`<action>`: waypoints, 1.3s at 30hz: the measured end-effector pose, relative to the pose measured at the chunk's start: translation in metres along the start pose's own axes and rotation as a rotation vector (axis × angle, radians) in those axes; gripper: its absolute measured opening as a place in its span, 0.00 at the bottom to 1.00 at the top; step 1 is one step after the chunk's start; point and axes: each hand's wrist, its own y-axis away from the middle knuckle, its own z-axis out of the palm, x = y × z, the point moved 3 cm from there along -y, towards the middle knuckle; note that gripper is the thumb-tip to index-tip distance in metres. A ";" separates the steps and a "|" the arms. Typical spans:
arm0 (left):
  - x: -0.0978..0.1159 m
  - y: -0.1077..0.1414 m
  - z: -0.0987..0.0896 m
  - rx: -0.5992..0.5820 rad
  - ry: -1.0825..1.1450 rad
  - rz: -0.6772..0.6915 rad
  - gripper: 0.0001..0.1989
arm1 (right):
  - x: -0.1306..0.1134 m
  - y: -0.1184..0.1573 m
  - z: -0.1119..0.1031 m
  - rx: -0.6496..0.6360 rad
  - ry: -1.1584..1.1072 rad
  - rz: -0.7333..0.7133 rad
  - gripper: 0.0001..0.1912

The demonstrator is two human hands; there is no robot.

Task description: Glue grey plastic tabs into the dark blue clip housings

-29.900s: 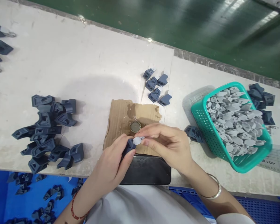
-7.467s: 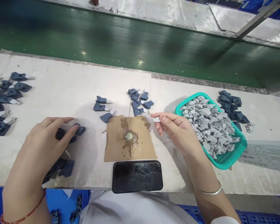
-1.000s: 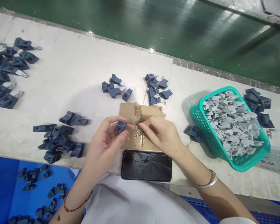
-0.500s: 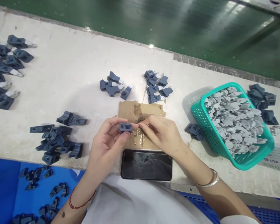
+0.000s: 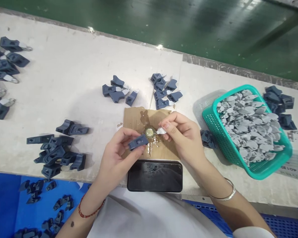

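Note:
My left hand (image 5: 120, 153) grips a dark blue-grey plastic block (image 5: 138, 142) between thumb and fingers, a small round hole showing on its face. Pinched in my right hand (image 5: 185, 135) is a small white-grey piece (image 5: 161, 131), its narrow tip pointing left. Between the hands, a small round dish of shiny liquid (image 5: 150, 132) sits on a piece of brown cardboard (image 5: 132, 120), with wet drips around it. The block and the white piece are apart. A black phone (image 5: 155, 176) lies just below the cardboard.
A green basket (image 5: 286, 152) full of grey pieces stands at the right. Behind the cardboard lie two clusters of blocks with white tips (image 5: 118, 94). More dark blocks (image 5: 56, 150) lie at the left, beside the basket and on a blue surface (image 5: 5, 201) below.
My right hand has shifted right and up from the dish, and the white piece now shows in it. My left hand has turned the block, showing its holed face.

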 end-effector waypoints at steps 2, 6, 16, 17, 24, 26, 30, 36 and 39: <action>-0.001 -0.001 0.000 -0.011 -0.068 0.039 0.06 | 0.001 0.000 0.000 0.010 -0.034 0.013 0.21; 0.000 -0.002 0.000 -0.029 -0.131 0.090 0.08 | 0.001 0.002 -0.001 0.011 -0.129 -0.017 0.20; 0.003 0.002 0.003 -0.128 -0.045 0.034 0.07 | -0.012 0.011 0.004 0.011 0.034 -0.101 0.17; 0.004 0.002 0.003 -0.149 -0.078 0.047 0.07 | -0.014 0.012 0.004 0.016 0.065 -0.123 0.17; 0.004 0.002 0.003 -0.303 -0.247 0.060 0.10 | -0.016 0.016 0.010 0.013 0.213 -0.205 0.18; 0.003 0.003 0.003 -0.310 -0.255 0.041 0.11 | -0.015 0.016 0.011 -0.002 0.211 -0.213 0.18; 0.002 0.003 0.004 -0.314 -0.252 0.060 0.11 | -0.015 0.016 0.013 -0.043 0.190 -0.210 0.16; 0.000 0.002 0.004 -0.307 -0.277 0.069 0.11 | -0.017 0.016 0.014 -0.097 0.238 -0.262 0.12; -0.001 0.003 0.003 -0.289 -0.279 0.054 0.12 | -0.017 0.017 0.014 -0.106 0.295 -0.320 0.10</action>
